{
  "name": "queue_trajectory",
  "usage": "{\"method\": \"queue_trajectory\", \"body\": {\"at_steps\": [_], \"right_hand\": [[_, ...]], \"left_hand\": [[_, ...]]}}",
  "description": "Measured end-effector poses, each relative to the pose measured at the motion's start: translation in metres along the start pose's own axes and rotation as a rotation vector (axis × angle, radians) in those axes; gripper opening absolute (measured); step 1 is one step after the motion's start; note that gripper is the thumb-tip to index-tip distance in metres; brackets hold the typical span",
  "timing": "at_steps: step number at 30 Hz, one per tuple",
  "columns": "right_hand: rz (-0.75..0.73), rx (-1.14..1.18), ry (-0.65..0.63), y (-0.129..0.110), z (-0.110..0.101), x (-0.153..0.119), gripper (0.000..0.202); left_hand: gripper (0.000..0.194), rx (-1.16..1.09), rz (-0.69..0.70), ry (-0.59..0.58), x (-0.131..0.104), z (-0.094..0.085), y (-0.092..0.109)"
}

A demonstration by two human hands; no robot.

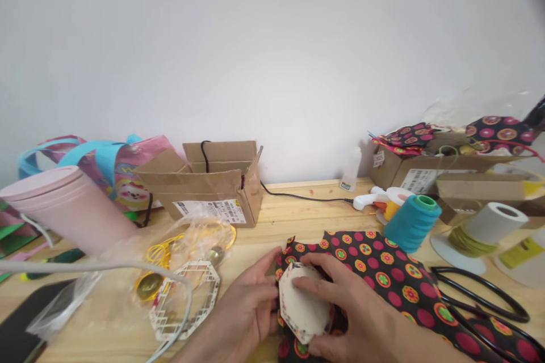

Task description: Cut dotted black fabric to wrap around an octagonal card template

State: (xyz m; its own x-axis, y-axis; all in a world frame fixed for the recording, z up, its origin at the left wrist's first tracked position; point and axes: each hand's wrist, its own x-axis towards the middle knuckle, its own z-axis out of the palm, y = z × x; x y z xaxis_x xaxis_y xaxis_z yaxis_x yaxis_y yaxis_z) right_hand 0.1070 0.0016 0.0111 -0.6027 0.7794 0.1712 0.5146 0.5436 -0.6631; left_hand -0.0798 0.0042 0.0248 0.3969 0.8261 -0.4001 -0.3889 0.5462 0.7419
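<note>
A white octagonal panel [303, 302] with a marked, patchy rim lies on dark fabric [374, 264] printed with bright flowers and magenta dots. My right hand [355, 303] grips the panel from above, fingers and thumb spread across its face and edges. At the panel's left side, my left hand [251, 306] has its fingers bent against the fabric's edge, seemingly pinching it; the fingertips are partly hidden. To the left of that hand rests a white octagonal lattice frame [212, 295], partly over a clear plastic bag.
A pink tumbler [70, 210], a pale cable [106, 266] and an open cardboard box [213, 190] stand or run on the left. Toward the right are a teal thread cone [411, 224], a white glue gun [366, 199], a spool [477, 235] and black cable [489, 289].
</note>
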Motion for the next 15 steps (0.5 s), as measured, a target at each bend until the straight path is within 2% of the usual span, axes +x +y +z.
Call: {"method": "queue_trajectory", "body": {"at_steps": [4, 9, 13, 15], "right_hand": [[-0.013, -0.058, -0.018, -0.0001, -0.0003, 0.0014, 0.065], [-0.057, -0.086, -0.011, 0.0002, -0.0017, 0.0013, 0.067], [-0.085, -0.112, 0.001, 0.0049, 0.0016, 0.0001, 0.066], [-0.099, -0.124, 0.018, 0.0083, 0.004, -0.0008, 0.066]], "left_hand": [[0.065, -0.013, -0.034, 0.034, -0.002, -0.0007, 0.0027], [0.072, 0.053, -0.004, -0.065, -0.0029, 0.0007, 0.0016], [0.063, 0.039, 0.031, -0.136, 0.0004, -0.0018, -0.0025], [0.058, 0.026, 0.034, -0.13, 0.0022, -0.0024, -0.0035]]}}
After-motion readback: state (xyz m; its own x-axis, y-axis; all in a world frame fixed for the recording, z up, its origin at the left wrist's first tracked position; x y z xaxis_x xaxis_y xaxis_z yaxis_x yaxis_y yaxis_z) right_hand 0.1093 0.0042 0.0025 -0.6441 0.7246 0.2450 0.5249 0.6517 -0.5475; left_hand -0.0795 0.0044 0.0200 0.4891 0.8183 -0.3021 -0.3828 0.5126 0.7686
